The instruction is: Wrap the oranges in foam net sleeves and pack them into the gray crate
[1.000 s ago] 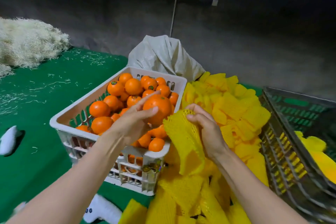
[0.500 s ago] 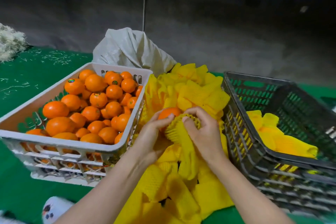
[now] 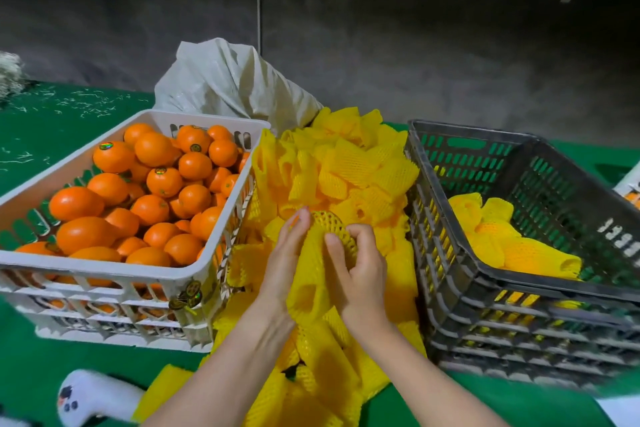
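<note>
Clearly the step in hand is the sleeving. One orange [image 3: 331, 226] sits in the far end of a foam net sleeve [image 3: 310, 281], held up between both hands over the heap of spare sleeves [image 3: 349, 163]. That heap lies on the green desk [image 3: 52, 135] between the white crate [image 3: 145, 272] of loose oranges [image 3: 152, 208] and the gray crate [image 3: 446, 253]. The orange shows only as a darker round bulge through the mesh, so it looks nearly all the way in. The rest of the sleeve hangs slack toward the person.

To finish the step well, the net should probably be drawn evenly round the fruit until the orange sits near the sleeve's middle, with mesh covering it on every side. The soft foam stretches and could snag or bunch on one side, so a steady pull with the fruit braced seems wiser than a tug. The crate for packing is just to the right, so the carry will be short.

The right hand [image 3: 360, 274] has a narrow grip, with thumb and curled fingers pinching the net just below the bulge. The left hand [image 3: 285, 253] lies with its fingers nearly straight along the sleeve's left side, fingertips reaching the bulge and pressing on it. Its thumb is hidden, so whether that grip also pinches the net cannot be told.

A few wrapped oranges [image 3: 498, 239] lie in the bottom of the gray crate.
</note>
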`<state>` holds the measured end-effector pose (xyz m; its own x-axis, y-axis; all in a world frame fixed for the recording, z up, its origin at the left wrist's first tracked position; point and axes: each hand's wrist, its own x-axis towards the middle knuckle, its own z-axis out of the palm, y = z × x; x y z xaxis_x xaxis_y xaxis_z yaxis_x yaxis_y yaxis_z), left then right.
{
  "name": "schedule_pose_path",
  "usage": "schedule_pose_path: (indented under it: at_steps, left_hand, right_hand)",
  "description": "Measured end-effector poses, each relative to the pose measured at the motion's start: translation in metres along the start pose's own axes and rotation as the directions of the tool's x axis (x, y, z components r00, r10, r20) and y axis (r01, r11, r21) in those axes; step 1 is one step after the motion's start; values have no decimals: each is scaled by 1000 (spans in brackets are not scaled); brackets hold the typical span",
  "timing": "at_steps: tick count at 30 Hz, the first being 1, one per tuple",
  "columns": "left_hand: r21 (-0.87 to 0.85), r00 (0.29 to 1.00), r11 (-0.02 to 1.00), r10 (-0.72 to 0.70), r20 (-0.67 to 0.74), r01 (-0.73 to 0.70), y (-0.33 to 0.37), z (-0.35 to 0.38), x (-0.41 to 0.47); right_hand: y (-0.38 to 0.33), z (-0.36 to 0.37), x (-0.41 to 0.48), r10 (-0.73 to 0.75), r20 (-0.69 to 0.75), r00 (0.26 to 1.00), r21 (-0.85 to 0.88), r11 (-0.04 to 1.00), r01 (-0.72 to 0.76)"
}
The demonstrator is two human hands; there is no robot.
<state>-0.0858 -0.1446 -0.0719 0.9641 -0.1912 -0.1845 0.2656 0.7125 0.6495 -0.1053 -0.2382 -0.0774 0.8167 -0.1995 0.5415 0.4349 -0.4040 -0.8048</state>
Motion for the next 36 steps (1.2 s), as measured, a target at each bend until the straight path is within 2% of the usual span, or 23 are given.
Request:
schedule_pose_path:
  at_steps: [4,11,17,20,22,26,28,30,31,32,34,36]
  left_hand:
    - [-37,992,993,-114,52,116,-1,-3,1]
    - [6,991,993,-122,50,122,8,-8,3]
    - [-95,981,981,-160,106,170,13,-5,2]
    - [-100,987,986,-124,99,134,14,-2,2]
    - [-58,994,994,-88,60,91,12,-4,4]
    - [86,997,994,-74,7,73,10,-10,6]
    - [191,999,981,-37,-9,38,11,-12,7]
    - [292,998,956,21,-62,-2,12,-11,8]
    - [339,993,941,52,-105,-13,13,-9,8]
    - [379,984,925,90,-151,-26,13,-6,9]
    - [457,949,884,224,-223,-101,15,-3,13]
    - [532,923,832,314,-222,-155,16,1,13]
  right_hand:
    - [1,-9,23,17,1,1000,130,991,-17]
    - [4,-10,41,110,118,987,259,956,-137]
    - [4,-5,46,151,161,975,312,930,-195]
    - [7,-6,46,169,196,966,316,921,-226]
    - [9,-8,47,189,288,939,307,910,-278]
    - [8,-16,55,216,477,852,152,934,-322]
    - [6,-21,60,343,542,767,145,861,-487]
    - [5,-20,58,482,613,626,131,719,-682]
    - [4,-17,55,532,606,592,119,675,-728]
    - [3,-12,50,579,565,588,114,651,-751]
    - [1,-3,40,648,416,638,151,643,-751]
    - [0,1,37,654,292,698,237,657,-715]
